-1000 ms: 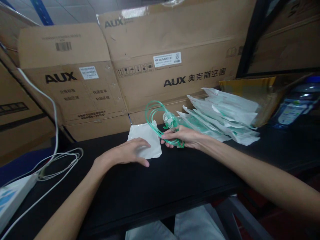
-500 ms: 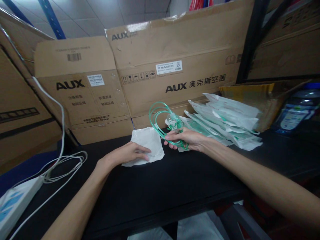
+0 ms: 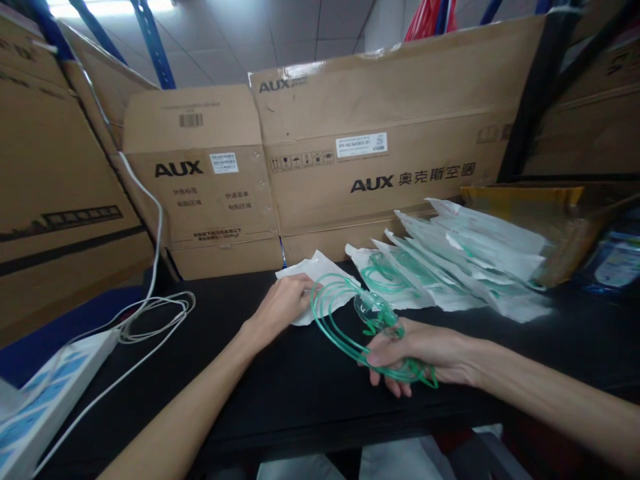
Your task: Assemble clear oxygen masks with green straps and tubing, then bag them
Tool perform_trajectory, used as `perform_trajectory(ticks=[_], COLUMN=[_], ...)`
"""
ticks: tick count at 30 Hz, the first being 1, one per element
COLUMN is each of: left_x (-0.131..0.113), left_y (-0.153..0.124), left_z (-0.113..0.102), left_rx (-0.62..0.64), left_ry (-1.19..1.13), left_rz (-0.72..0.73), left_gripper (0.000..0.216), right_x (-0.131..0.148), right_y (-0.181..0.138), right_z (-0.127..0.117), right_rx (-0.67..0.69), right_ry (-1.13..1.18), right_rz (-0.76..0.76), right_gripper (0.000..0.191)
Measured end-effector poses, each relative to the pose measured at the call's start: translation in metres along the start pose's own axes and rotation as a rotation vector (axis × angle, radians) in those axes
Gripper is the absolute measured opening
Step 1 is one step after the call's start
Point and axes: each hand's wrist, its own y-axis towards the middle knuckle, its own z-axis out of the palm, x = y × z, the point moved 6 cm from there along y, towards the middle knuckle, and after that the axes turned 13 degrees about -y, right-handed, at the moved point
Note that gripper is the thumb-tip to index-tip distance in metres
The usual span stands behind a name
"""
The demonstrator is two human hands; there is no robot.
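Note:
My right hand [image 3: 433, 350] is closed round an oxygen mask [image 3: 374, 308] of clear plastic, with its coiled green tubing and a green strap. The loops of tubing stick out to the left, partly in front of a white paper pouch [image 3: 320, 267]. At that pouch's left edge is my left hand [image 3: 286, 301], fingers bent and closed on the paper; the fingertips are partly hidden. Behind my right hand lies a row of overlapping sealed pouches [image 3: 450, 267], with green tubing showing through their clear sides.
Flattened cardboard boxes [image 3: 310, 193] stand along the back of the black tabletop [image 3: 300, 413]. On the left are a white power strip [image 3: 65, 380] and a looped white cable [image 3: 160, 320]. An open carton [image 3: 530, 200] and a blue-labelled bottle [image 3: 617, 257] stand at the right.
My right hand has brought the mask and tubing nearer to me, away from the pouches. My left hand has gone from lying flat on the pouch to gripping its edge. The view has shifted left.

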Motion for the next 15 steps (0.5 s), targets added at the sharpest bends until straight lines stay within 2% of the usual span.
perform_trajectory(ticks=[5,11,15], left_x=[-0.005,-0.011,-0.020], left_y=[0.001,-0.002,-0.007], left_z=[-0.002,-0.003,0.003], left_rx=[-0.076,-0.159,-0.168], left_ry=[0.022,0.043,0.171], left_rz=[0.037,0.054,0.070], left_gripper=[0.032,0.039,0.040], right_x=[-0.009,-0.011,-0.006], right_y=[0.002,0.005,0.008], right_z=[-0.003,-0.006,-0.009], right_rx=[-0.055,-0.081,-0.113], right_ry=[0.029,0.038,0.062], right_rz=[0.104,0.139,0.146], right_gripper=[0.029,0.027,0.026])
